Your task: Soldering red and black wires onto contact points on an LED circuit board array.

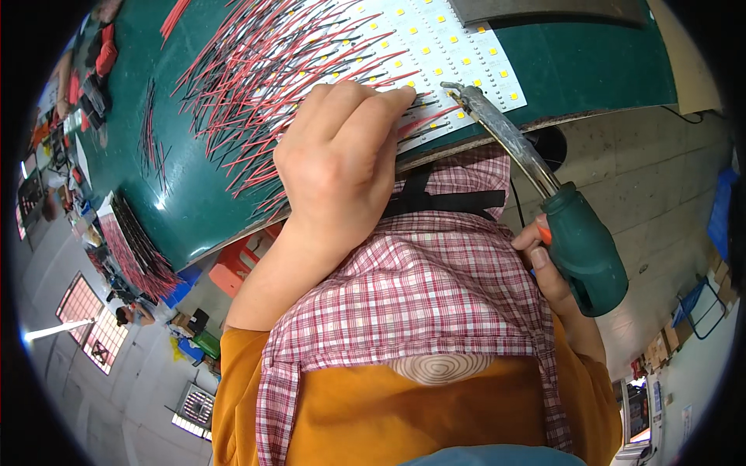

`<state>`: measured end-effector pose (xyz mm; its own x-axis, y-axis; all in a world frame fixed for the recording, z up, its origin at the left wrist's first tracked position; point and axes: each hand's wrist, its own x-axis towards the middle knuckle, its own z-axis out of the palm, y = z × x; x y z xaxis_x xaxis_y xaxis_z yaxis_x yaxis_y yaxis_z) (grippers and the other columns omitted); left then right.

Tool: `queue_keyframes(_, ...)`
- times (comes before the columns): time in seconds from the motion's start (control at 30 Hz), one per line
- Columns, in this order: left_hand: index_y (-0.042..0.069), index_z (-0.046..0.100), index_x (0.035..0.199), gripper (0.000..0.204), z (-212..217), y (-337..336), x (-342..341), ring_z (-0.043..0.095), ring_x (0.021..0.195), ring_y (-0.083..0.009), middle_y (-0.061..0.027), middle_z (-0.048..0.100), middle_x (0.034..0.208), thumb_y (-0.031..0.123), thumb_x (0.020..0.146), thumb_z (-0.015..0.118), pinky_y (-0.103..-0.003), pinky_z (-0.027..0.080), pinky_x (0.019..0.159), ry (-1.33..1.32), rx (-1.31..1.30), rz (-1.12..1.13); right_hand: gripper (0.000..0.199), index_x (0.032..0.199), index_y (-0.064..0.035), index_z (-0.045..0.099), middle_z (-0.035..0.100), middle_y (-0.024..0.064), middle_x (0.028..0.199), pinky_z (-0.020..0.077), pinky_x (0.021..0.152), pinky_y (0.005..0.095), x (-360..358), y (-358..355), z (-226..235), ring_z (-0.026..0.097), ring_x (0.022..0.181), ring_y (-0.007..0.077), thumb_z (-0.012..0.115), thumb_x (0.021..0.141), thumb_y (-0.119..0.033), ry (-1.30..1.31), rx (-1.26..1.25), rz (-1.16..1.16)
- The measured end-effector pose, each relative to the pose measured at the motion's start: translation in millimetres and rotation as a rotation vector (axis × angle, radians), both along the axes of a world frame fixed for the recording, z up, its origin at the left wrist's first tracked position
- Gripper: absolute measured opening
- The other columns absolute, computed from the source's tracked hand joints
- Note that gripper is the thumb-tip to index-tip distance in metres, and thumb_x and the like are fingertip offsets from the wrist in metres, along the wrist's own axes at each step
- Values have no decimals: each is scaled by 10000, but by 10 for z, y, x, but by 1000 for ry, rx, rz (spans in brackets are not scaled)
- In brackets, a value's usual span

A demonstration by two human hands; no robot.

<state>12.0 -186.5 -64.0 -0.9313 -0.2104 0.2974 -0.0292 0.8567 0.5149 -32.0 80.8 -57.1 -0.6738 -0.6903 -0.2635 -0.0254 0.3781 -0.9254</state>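
Note:
My left hand (pixel 338 159) rests knuckles-up on the near edge of white strip boards (pixel 435 46) dotted with small yellow squares, its fingertips pressing red and black wires (pixel 256 70) against the boards. My right hand (pixel 556 272) grips the green handle of a soldering iron (pixel 579 241). Its metal shaft slants up to the left and the tip (pixel 451 89) touches the board edge just right of my left fingertips.
The boards lie on a green mat (pixel 606 70) over the bench. A stack of wired boards (pixel 132 248) sits at the bench's left end. Loose wire bundles (pixel 151 132) lie on the mat. A red stool (pixel 241 264) stands under the bench.

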Motion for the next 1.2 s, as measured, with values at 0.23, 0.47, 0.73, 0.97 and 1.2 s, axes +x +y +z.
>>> queue_keyframes(0.23,77,640,816,175,-93,21,-114,533,649,-211,-34,537,696,1,658,634,-312,441,552,57,-121,-10,174,954,-46,596,649,32,794,486,672,256,-28,-46,56,605,725,131,601,780,-40,70,73,18)
queue_keyframes(0.47,81,651,789,157,-102,68,-115,540,642,-182,-22,538,695,43,638,634,-293,444,514,34,-246,-1,163,907,-56,634,665,24,780,515,651,246,-23,-123,33,642,721,135,628,755,2,25,18,-90)
queue_keyframes(0.73,84,645,775,154,-83,91,-113,541,646,-168,-13,526,690,53,626,627,-277,433,471,34,-315,0,118,864,-30,611,639,50,784,498,677,275,-64,-76,69,618,723,172,586,762,27,-92,66,-5)
queue_keyframes(0.97,80,643,794,177,-36,102,-102,540,662,-180,-19,534,714,41,623,624,-288,440,491,-32,-288,-7,65,833,-18,603,619,68,781,474,670,293,-23,-75,27,580,731,181,561,787,0,-209,1,-92)
queue_keyframes(1.2,84,652,836,240,-20,-21,-140,544,695,-206,-31,545,743,4,611,633,-311,455,555,15,-138,29,160,983,-25,523,613,87,821,459,670,273,-99,-141,57,547,723,145,543,831,-68,-88,-35,15)
